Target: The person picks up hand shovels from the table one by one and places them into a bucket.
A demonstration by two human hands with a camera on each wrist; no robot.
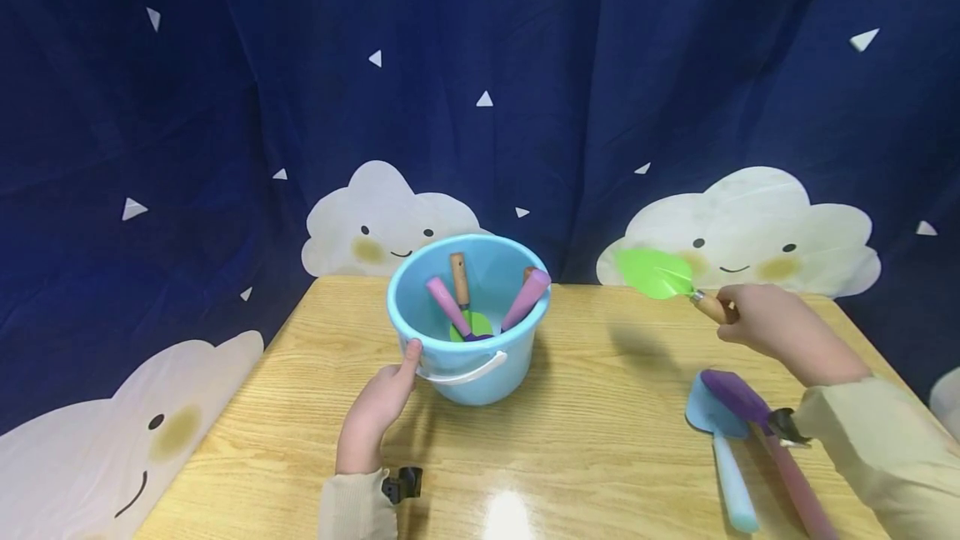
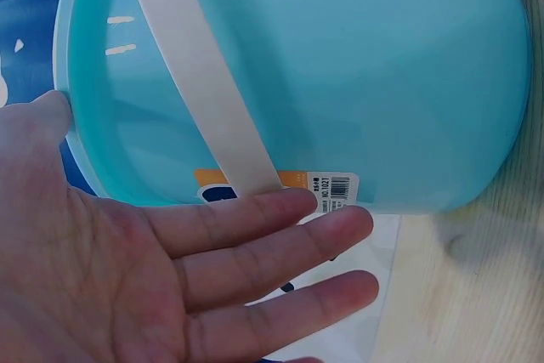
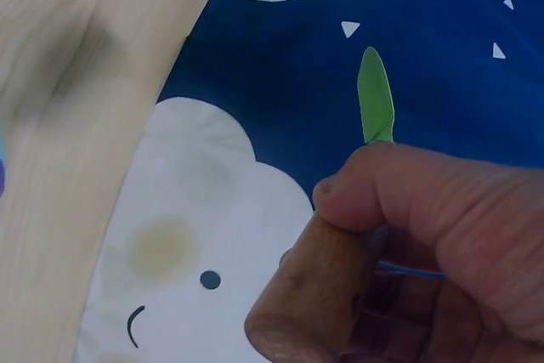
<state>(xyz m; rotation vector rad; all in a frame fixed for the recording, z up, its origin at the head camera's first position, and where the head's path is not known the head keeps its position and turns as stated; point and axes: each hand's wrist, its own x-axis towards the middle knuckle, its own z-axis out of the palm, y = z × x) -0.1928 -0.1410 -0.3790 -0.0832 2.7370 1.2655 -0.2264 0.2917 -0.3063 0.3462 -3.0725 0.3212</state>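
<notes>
A light blue bucket (image 1: 480, 382) stands on the table, several small garden tools inside it. My left hand (image 1: 382, 398) is at its near left side, thumb on the rim. In the left wrist view the left fingers (image 2: 255, 278) are straight and spread along the wall, beside the white bucket handle (image 2: 204, 82). Off to the right, my right hand (image 1: 765, 327) grips a hand trowel by its wooden handle (image 3: 310, 295). The trowel's green blade (image 1: 656, 273) points left, raised above the table.
A light blue shovel (image 1: 727, 465) and a purple shovel with a pink handle (image 1: 795, 473) lie overlapping under the right forearm. Inside the bucket are a wooden handle (image 1: 460, 277) and purple handles (image 1: 525, 300). A dark blue cloth (image 1: 525, 90) with clouds hangs behind the wooden table (image 1: 585, 457).
</notes>
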